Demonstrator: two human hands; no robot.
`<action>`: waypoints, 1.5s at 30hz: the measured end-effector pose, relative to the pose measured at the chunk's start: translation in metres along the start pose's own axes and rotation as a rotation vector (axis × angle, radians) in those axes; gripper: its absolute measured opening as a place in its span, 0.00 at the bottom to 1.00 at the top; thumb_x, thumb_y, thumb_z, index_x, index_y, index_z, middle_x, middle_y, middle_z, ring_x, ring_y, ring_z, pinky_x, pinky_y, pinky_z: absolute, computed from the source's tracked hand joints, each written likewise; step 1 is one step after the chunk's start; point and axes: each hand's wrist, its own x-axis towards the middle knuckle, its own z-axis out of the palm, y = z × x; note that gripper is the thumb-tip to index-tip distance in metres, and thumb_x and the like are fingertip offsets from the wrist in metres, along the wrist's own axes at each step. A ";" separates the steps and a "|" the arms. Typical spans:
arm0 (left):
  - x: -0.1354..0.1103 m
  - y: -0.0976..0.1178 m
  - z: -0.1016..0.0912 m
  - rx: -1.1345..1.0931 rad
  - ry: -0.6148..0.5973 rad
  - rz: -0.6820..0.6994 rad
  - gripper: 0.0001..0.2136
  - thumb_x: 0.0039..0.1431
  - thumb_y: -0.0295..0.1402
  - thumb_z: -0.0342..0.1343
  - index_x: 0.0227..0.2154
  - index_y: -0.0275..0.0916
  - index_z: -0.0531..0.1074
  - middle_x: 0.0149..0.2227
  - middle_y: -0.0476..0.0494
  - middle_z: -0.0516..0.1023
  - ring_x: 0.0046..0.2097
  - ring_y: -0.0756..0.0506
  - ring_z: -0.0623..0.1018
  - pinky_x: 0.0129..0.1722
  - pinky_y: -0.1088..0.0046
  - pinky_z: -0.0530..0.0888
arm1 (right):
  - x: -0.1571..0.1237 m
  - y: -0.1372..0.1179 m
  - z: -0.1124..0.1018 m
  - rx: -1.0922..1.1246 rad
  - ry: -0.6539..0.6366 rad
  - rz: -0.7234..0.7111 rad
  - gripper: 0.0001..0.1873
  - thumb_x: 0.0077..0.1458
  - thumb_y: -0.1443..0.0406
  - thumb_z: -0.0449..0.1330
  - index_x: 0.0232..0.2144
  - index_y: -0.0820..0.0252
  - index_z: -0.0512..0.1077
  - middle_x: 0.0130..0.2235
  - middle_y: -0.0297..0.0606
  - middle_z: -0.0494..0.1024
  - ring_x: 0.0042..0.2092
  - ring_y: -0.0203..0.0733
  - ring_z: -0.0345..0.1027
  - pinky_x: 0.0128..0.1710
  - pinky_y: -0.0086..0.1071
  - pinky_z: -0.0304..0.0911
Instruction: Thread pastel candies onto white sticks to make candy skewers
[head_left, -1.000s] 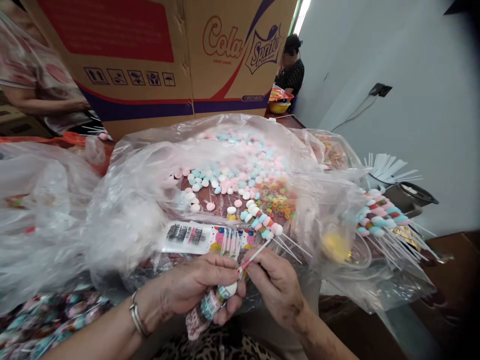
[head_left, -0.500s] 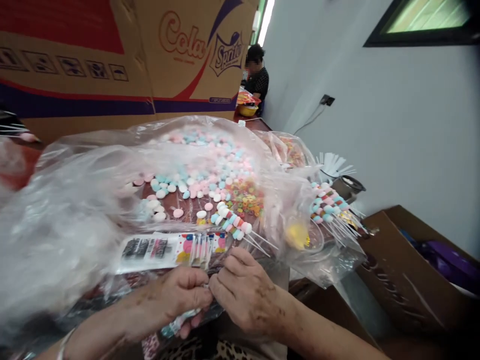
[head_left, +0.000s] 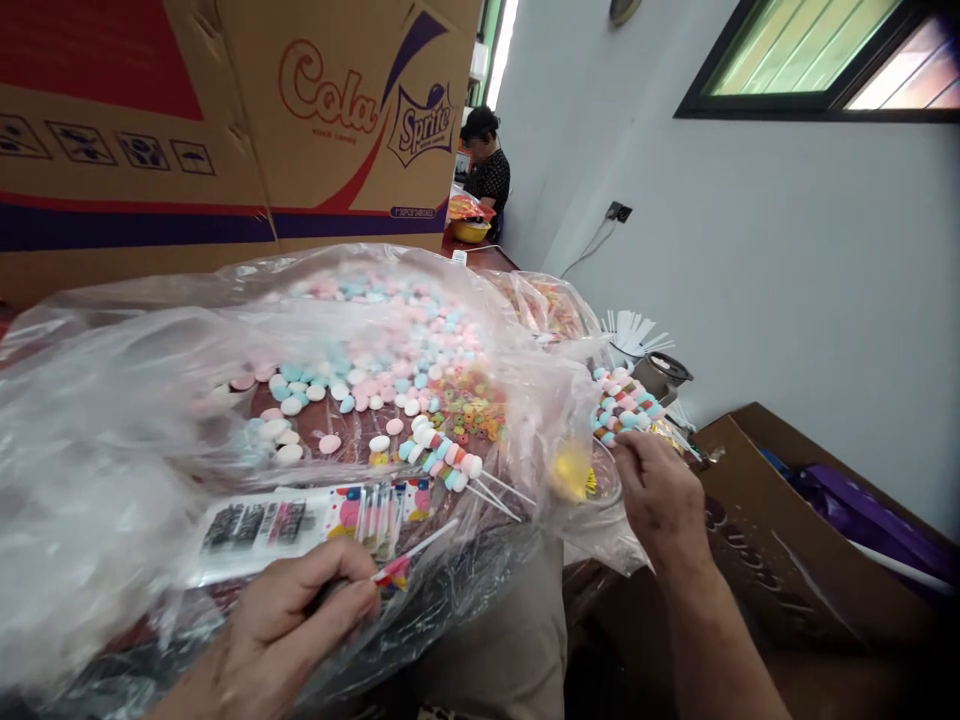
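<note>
My left hand (head_left: 300, 610), at the bottom, pinches the printed plastic wrapper of a stick treat; its white stick (head_left: 431, 541) points up and right, and my fingers hide its other end. At the right, my right hand (head_left: 664, 495) has its fingertips bent together beside a pile of marshmallow skewers (head_left: 626, 400); whatever they hold is hidden. Just left of that hand is a clear tub (head_left: 611, 485) with yellow ties. More marshmallow skewers (head_left: 442, 455) lie in the middle, above flat printed wrappers (head_left: 262, 530).
Pastel marshmallows (head_left: 382, 385) and gummy rings (head_left: 469, 400) lie within a large clear plastic bag (head_left: 97, 480). Behind stands a big carton (head_left: 225, 110). White sticks (head_left: 634, 330) fill a cup beside a dark mug (head_left: 661, 372). An open box (head_left: 787, 530) is at right. A person (head_left: 487, 165) sits far back.
My hands were together at the lower middle and have come apart. The left went left with the wrapped stick treat; the right moved right to the skewer pile. The view has shifted right.
</note>
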 end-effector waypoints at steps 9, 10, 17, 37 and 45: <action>0.007 0.002 0.012 -0.243 -0.067 -0.155 0.14 0.52 0.45 0.65 0.21 0.41 0.75 0.21 0.51 0.74 0.24 0.50 0.69 0.24 0.76 0.65 | 0.030 0.014 0.038 -0.318 -0.661 -0.163 0.09 0.48 0.74 0.62 0.33 0.63 0.78 0.39 0.48 0.82 0.41 0.48 0.75 0.37 0.32 0.61; 0.008 0.001 0.011 -0.252 -0.070 -0.159 0.14 0.52 0.44 0.65 0.21 0.40 0.74 0.21 0.52 0.75 0.24 0.50 0.70 0.25 0.77 0.65 | 0.031 0.013 0.038 -0.320 -0.666 -0.169 0.10 0.49 0.74 0.62 0.35 0.63 0.78 0.40 0.48 0.82 0.41 0.49 0.75 0.37 0.32 0.61; 0.013 -0.009 0.003 -0.258 -0.148 -0.192 0.15 0.53 0.46 0.64 0.22 0.40 0.74 0.23 0.52 0.77 0.24 0.50 0.72 0.26 0.76 0.66 | 0.028 0.026 0.021 -0.307 -0.643 -0.199 0.12 0.61 0.72 0.51 0.40 0.62 0.75 0.41 0.47 0.80 0.45 0.46 0.73 0.43 0.31 0.60; 0.013 -0.008 0.005 -0.327 -0.164 -0.238 0.14 0.51 0.44 0.66 0.22 0.39 0.73 0.23 0.52 0.77 0.23 0.51 0.73 0.23 0.78 0.63 | 0.027 0.024 0.025 -0.221 -0.545 -0.078 0.13 0.61 0.70 0.50 0.34 0.59 0.74 0.36 0.44 0.81 0.39 0.43 0.73 0.34 0.30 0.57; 0.012 -0.010 0.013 -0.454 -0.100 -0.254 0.14 0.48 0.43 0.68 0.21 0.39 0.73 0.21 0.51 0.79 0.20 0.53 0.72 0.21 0.80 0.61 | 0.019 0.040 0.015 0.021 -0.197 0.112 0.13 0.61 0.63 0.48 0.32 0.57 0.72 0.29 0.36 0.78 0.32 0.40 0.71 0.32 0.30 0.63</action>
